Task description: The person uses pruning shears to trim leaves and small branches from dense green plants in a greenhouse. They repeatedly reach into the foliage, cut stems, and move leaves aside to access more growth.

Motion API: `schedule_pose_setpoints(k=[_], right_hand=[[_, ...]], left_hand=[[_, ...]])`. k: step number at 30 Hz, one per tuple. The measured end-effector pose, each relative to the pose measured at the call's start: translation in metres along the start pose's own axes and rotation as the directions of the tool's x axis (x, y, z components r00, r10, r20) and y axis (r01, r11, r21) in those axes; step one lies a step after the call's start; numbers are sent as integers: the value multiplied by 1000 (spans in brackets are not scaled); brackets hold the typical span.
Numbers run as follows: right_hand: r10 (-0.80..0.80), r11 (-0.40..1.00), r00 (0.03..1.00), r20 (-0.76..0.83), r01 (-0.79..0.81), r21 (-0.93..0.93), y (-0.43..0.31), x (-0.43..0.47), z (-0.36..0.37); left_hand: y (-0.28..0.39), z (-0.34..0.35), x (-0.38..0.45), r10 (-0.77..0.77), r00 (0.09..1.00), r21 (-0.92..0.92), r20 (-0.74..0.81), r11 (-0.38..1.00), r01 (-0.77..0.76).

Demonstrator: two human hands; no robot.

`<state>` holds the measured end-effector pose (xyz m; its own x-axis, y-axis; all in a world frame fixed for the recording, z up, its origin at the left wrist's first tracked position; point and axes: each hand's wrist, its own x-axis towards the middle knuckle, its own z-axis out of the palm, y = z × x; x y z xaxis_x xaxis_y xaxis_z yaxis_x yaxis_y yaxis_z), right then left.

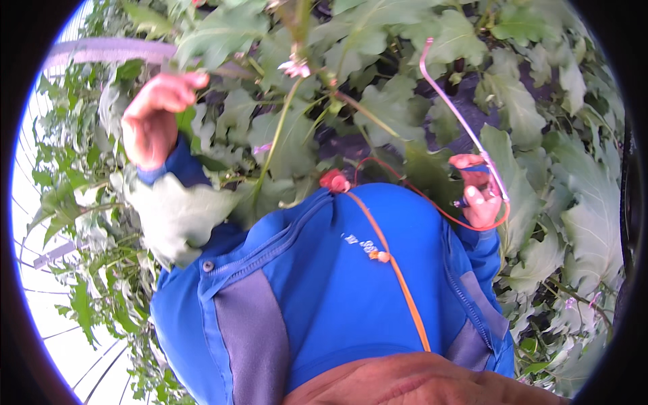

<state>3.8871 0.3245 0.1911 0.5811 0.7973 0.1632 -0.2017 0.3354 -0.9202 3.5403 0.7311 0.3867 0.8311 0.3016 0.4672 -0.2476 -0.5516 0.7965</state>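
My left hand [154, 119] is raised among eggplant leaves at the left. Its fingers are loosely bent, and I see nothing held in it. A large pale leaf [177, 217] covers part of my left sleeve. At the right, my right hand [478, 200] grips the handle end of a slim metal spray wand [463, 121] with a blue lever [476, 168]. The wand slants up and left to a bent tip over the leaves. From its lower end a thin red hose [420, 192] loops towards a red fitting [335, 180] at my waist. A pinkish-white eggplant flower [295, 67] hangs between the hands.
Dense eggplant foliage [516, 106] surrounds me, with stems [372, 116] crossing in front. Dark ground sheeting [349, 144] shows through gaps. A pale curved pipe [109, 50] passes behind my left hand. An orange cord [405, 283] hangs down my blue shirt.
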Motion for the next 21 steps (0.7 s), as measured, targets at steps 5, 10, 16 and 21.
schedule_pose_setpoints(k=[5, 10, 16, 21], right_hand=[[23, 997, 994, 107, -31, 72, -10, 28, -24], [-4, 991, 988, 155, -17, 135, -24, 45, -47], [70, 996, 996, 57, -72, 44, -22, 63, -76], [94, 995, 993, 76, -95, 8, -22, 71, -100]], left_hand=[[33, 48, -13, -137, 989, 96, -49, 985, 141], [52, 94, 3, -329, 941, -1, -78, 944, 330], [30, 180, 53, -482, 874, -135, 56, 864, 485], [-18, 267, 102, -431, 861, -186, 270, 854, 486]])
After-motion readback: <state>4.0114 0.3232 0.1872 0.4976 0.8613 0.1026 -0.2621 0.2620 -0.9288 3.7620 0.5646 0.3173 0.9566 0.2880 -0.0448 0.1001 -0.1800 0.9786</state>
